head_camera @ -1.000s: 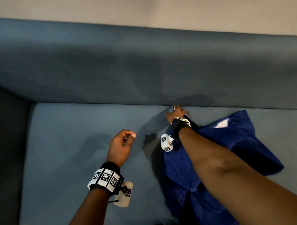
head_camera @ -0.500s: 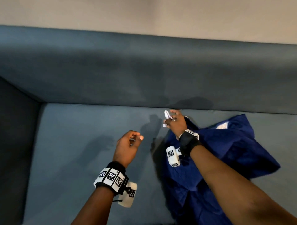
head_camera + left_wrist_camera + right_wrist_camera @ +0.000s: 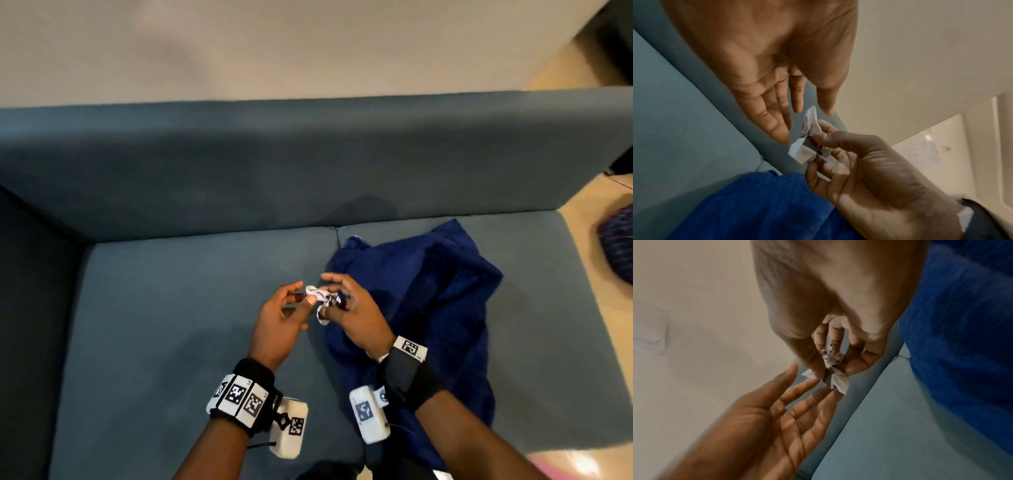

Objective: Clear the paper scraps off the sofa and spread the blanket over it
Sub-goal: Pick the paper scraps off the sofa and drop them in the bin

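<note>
My right hand (image 3: 337,301) pinches a small bunch of crumpled white paper scraps (image 3: 322,298) between thumb and fingers, a little above the blue-grey sofa seat (image 3: 171,308). Close on its left, my left hand (image 3: 305,292) has its fingers straight, and their tips are at the scraps. In the right wrist view the left hand's fingers (image 3: 807,391) lie just under the paper scraps (image 3: 835,379). The left wrist view shows the paper scraps (image 3: 803,152) held by the right hand's fingertips (image 3: 818,138). A dark blue blanket (image 3: 428,291) lies bunched on the seat's right half, under my right forearm.
The sofa's backrest (image 3: 274,161) runs across the view with a pale wall above it. A darker armrest (image 3: 30,274) closes the left end. Beige floor (image 3: 582,291) lies beyond the open right end, with a purple patterned object (image 3: 616,246) on it.
My right hand lifted the scraps from the crease at the backrest and drew back toward the left hand. The left hand uncurled its fingers and moved right to meet it.
</note>
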